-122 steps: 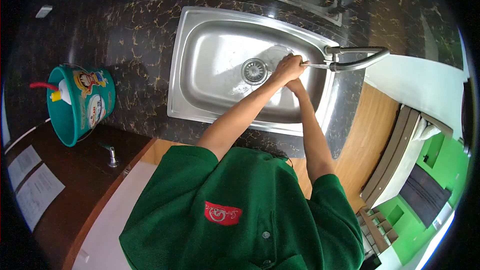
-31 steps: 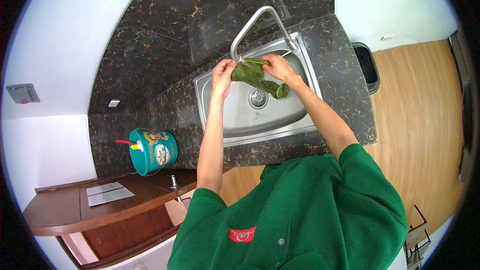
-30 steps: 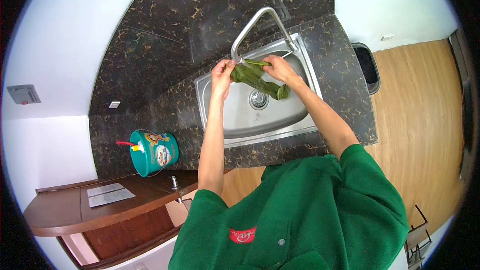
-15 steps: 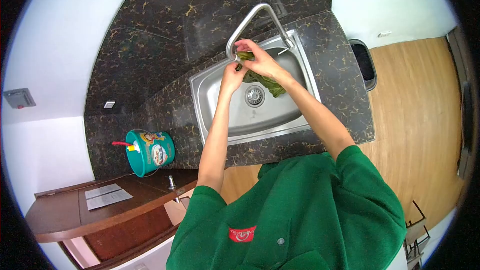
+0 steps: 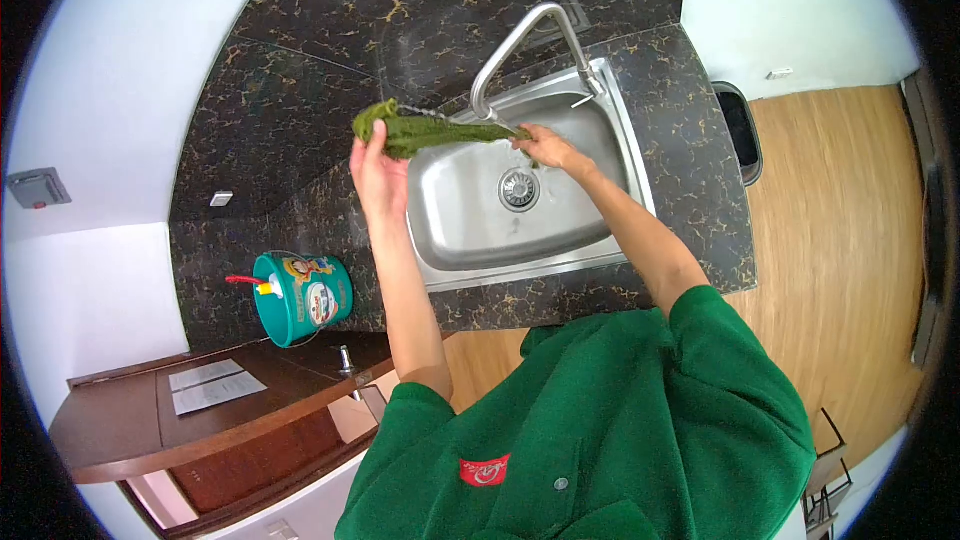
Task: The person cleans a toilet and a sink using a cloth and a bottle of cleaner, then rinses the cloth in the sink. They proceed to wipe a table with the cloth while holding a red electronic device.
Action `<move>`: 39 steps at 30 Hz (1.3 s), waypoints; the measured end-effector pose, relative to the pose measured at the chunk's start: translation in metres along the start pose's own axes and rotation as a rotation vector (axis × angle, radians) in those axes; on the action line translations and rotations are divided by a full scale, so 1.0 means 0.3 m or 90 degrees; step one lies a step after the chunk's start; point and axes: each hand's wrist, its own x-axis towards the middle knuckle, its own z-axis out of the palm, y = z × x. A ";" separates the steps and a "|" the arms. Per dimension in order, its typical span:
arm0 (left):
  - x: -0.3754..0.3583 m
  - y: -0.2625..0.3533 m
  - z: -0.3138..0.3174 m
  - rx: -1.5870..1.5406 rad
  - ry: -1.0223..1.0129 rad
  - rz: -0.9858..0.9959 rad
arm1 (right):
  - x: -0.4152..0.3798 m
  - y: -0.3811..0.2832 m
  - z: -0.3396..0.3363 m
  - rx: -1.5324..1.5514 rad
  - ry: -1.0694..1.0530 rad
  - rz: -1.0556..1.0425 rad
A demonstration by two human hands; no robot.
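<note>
Head camera view, looking down from above at a person in a green shirt standing at a kitchen sink. A green cloth (image 5: 432,130) is stretched out in a twisted length between the two hands, held up in the air above the left rim of the steel sink (image 5: 470,245) and just under the spout of the tap. The left hand (image 5: 375,168) is raised over the dark counter at the sink's left edge, fingers closed around the cloth's left end, which bunches out above the hand. The right hand (image 5: 541,145) is over the far part of the basin, fingers pinched shut on the cloth's right end. A tall curved metal tap (image 5: 527,38) rises from the far right corner of the sink and arches left, its spout ending right above the cloth. The round drain (image 5: 519,188) shows in the basin floor, just near of the right hand. The sink sits in a black marble counter (image 5: 690,190) with gold veining, which also covers the wall behind. Well to the left, on the counter, lies a teal bucket (image 5: 298,298) with cartoon pictures and a spray bottle inside it. Nearer and further left, two sheets of paper (image 5: 215,386) lie on a brown wooden shelf
</note>
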 end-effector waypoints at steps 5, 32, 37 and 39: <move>-0.019 -0.340 -0.241 -0.023 0.076 -0.266 | 0.031 -0.100 0.017 0.008 0.068 -0.116; 0.068 -0.759 -0.102 -0.303 -0.149 -0.624 | 0.060 -0.003 -0.067 0.240 -0.015 0.202; 0.024 -0.708 -0.014 -0.607 0.012 -0.660 | 0.074 0.130 -0.050 0.814 -0.263 0.262; 0.021 -0.736 0.012 -0.762 0.020 -0.655 | 0.059 0.104 0.025 0.882 -0.230 0.174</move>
